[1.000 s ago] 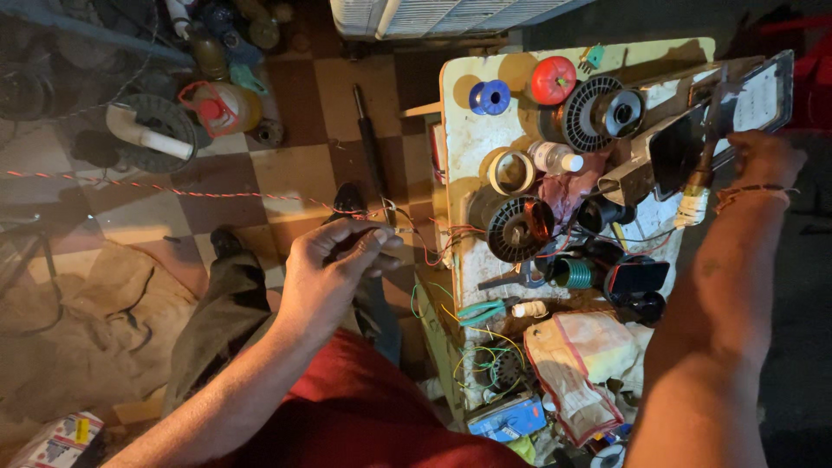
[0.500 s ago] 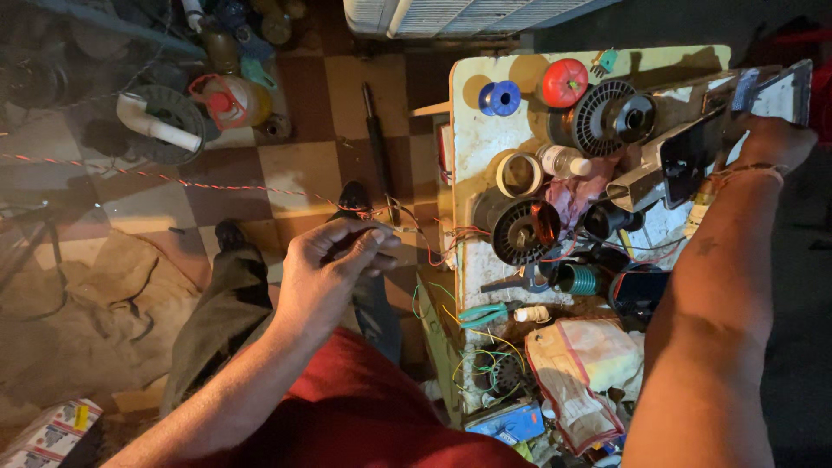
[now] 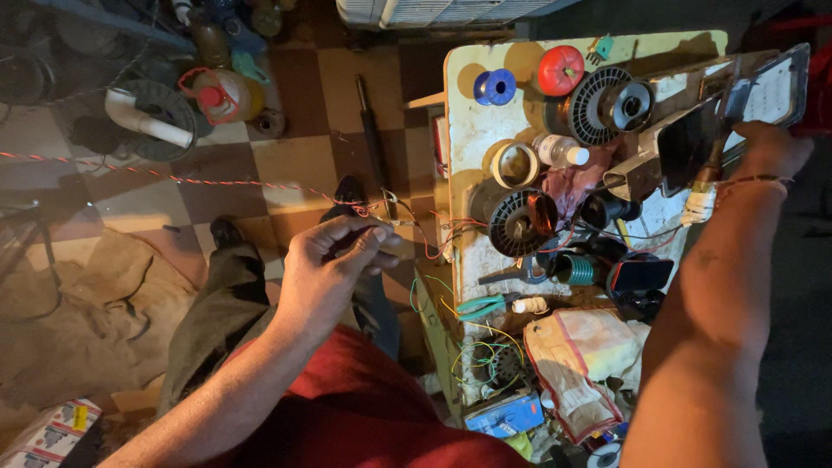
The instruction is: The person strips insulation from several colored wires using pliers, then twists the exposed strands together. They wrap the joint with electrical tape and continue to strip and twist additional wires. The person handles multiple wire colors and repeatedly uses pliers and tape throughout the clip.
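Observation:
My left hand [image 3: 325,269] is over my lap, just left of the small yellowish table [image 3: 468,130]. Its fingertips pinch a thin twisted red-and-white wire [image 3: 199,180] that runs away to the left across the checkered floor. My right hand [image 3: 771,147] reaches to the table's far right corner. There its fingers curl at the top of a brown-handled tool [image 3: 702,182] with a white-taped cord, next to a slanted metal stand [image 3: 659,160] and a white panel [image 3: 771,91].
The table carries two black wire spools [image 3: 602,104] [image 3: 520,221], a blue reel [image 3: 496,87], a red reel [image 3: 561,69], a tape roll [image 3: 514,165], green pliers [image 3: 481,305] and a cloth bag [image 3: 581,355]. On the floor lie a black rod [image 3: 374,147], a jug [image 3: 221,91] and sacking [image 3: 78,303].
My right hand has moved farther toward the table's far right corner with the brown-handled tool. My left hand keeps its pinch on the wire, almost in the same place.

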Action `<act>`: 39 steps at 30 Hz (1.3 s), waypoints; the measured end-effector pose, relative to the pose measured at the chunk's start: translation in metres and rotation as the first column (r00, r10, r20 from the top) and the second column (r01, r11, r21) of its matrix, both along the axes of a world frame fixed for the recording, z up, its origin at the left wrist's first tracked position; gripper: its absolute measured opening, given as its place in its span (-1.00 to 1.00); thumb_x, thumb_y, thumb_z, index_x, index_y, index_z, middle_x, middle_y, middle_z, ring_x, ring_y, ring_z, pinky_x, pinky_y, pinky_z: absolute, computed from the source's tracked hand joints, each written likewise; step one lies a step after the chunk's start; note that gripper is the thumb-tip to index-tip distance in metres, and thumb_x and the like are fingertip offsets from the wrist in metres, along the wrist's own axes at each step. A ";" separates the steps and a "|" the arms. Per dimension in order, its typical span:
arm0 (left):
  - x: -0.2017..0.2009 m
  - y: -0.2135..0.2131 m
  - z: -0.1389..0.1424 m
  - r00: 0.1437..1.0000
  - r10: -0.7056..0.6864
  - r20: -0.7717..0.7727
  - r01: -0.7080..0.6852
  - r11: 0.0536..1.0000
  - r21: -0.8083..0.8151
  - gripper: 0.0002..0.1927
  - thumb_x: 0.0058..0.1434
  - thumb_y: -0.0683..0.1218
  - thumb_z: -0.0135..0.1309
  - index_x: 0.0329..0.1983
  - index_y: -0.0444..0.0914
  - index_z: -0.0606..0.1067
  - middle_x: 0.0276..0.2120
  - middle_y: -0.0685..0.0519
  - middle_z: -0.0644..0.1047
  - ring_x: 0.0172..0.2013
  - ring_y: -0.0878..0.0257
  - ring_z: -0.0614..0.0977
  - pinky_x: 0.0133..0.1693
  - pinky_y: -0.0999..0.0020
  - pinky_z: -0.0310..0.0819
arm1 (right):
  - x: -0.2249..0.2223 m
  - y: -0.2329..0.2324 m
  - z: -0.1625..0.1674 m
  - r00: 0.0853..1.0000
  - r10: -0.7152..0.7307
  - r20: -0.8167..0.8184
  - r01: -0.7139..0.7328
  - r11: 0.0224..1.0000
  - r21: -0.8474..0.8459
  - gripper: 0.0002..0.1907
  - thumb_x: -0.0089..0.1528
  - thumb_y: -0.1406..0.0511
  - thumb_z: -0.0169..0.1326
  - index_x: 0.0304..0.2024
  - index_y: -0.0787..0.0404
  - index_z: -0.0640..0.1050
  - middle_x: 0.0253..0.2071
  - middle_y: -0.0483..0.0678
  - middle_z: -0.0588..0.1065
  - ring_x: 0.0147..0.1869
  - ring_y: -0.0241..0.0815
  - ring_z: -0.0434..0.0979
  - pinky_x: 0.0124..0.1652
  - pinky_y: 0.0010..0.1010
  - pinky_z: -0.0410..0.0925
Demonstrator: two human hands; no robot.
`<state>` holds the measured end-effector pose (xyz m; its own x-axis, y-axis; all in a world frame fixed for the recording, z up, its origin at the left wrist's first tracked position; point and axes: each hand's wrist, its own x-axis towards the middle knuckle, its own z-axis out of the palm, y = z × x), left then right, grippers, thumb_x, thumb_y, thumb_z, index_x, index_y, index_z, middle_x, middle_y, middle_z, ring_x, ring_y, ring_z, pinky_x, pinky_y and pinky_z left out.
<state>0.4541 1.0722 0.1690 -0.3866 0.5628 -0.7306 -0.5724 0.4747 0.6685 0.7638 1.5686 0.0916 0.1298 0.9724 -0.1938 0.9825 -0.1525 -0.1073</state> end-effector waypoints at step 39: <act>-0.002 -0.008 -0.006 0.997 0.075 0.019 -0.075 0.996 0.044 -0.75 0.34 -0.12 0.07 -0.07 -0.37 0.61 -0.24 -0.03 0.71 -0.30 0.27 0.75 -0.21 0.43 0.65 | 0.016 -0.009 -0.001 0.793 -0.239 -0.561 0.300 0.954 0.017 -0.45 0.09 0.35 0.45 0.03 0.30 0.45 -0.20 -0.06 0.52 -0.26 -0.25 0.47 -0.27 -0.42 0.34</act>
